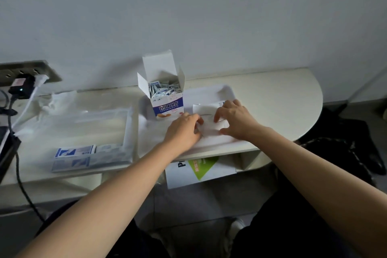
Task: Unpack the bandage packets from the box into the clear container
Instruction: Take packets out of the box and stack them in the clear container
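Bandage packets [165, 90] fill the open box [167, 107] on the white tray [219, 90]; a few already lie in the clear container [88, 128] left of the box. Just right of the box, the left hand [184, 130] and right hand [234, 119] pinch a folded paper leaflet [209, 123] with curled fingers. The step in hand appears to be setting this insert aside; next, one hand must release it and reach into the box.

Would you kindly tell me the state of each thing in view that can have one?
box: upright on the tray, flaps open, packets inside.
container: lying flat, few packets in near end.
leaflet: partly folded, held on the tray.
left hand: pinches the leaflet's left edge.
right hand: fingers curled on the leaflet.
charger: plugged in, green light on.
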`<state>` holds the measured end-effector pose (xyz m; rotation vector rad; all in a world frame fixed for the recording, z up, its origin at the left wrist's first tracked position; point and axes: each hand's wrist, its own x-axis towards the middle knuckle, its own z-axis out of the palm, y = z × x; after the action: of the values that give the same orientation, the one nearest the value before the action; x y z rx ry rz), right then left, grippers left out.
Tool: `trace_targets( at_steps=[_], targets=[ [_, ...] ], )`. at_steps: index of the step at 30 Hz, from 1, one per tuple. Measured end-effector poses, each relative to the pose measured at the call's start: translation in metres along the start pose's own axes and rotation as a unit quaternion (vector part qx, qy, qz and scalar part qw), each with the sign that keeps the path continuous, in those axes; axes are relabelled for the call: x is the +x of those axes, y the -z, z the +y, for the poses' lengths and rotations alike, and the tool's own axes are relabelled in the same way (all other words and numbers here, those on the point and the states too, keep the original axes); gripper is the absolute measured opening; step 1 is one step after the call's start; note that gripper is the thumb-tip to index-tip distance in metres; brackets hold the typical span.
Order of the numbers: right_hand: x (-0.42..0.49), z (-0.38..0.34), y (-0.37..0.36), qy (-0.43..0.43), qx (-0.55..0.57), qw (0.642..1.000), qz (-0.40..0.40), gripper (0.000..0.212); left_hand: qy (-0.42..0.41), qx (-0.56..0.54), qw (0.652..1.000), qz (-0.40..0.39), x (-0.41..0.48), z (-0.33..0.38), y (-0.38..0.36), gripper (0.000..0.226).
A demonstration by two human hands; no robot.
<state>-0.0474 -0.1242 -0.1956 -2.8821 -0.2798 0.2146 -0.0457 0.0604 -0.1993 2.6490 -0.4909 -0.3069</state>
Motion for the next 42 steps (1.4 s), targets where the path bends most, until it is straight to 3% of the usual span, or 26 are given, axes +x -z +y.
trace_targets(
  at_steps=[6,13,17,21,24,26,30,32,34,38,42],
  targets=[
    [0.0,-0.001,0.002,-0.004,0.005,1.0,-0.015,0.06,0.014,-0.002,1.0,-0.001,0.002,0.004,-0.008,0.035],
    [0.004,-0.001,0.003,0.0,0.015,1.0,-0.025,0.05,0.007,-0.035,0.999,0.0,0.003,0.006,-0.011,0.028],
    [0.002,0.002,0.001,0.013,0.019,1.0,-0.006,0.036,-0.007,-0.061,0.998,-0.003,0.003,0.005,-0.01,0.027],
    [-0.001,0.005,0.002,0.053,0.062,0.997,0.013,0.017,-0.017,-0.149,0.989,0.008,0.002,0.005,-0.006,0.01],
    [-0.005,0.004,0.001,0.111,0.109,0.985,0.079,0.019,0.048,-0.269,0.962,0.008,-0.001,0.007,0.001,0.029],
    [-0.008,-0.001,0.002,0.145,0.113,0.974,0.129,0.021,0.058,-0.266,0.962,-0.012,-0.003,0.006,0.006,0.038],
    [-0.006,-0.007,0.004,0.18,0.099,0.965,0.164,0.02,0.045,-0.286,0.953,-0.085,-0.004,-0.001,0.008,0.016],
    [-0.004,-0.006,0.001,0.166,0.106,0.966,0.168,0.024,0.053,-0.291,0.952,-0.076,-0.006,-0.007,0.009,0.007],
    [-0.004,-0.005,-0.001,0.107,0.182,0.967,0.144,0.035,0.061,-0.28,0.956,-0.057,-0.008,-0.009,0.011,0.005],
    [-0.009,-0.013,0.006,-0.036,0.422,0.906,0.001,0.02,0.067,-0.302,0.95,-0.045,-0.011,-0.009,0.016,0.01],
    [-0.01,-0.018,0.005,-0.024,0.407,0.913,-0.001,0.017,0.076,-0.355,0.93,-0.053,-0.014,-0.007,0.018,0.011]
  ],
)
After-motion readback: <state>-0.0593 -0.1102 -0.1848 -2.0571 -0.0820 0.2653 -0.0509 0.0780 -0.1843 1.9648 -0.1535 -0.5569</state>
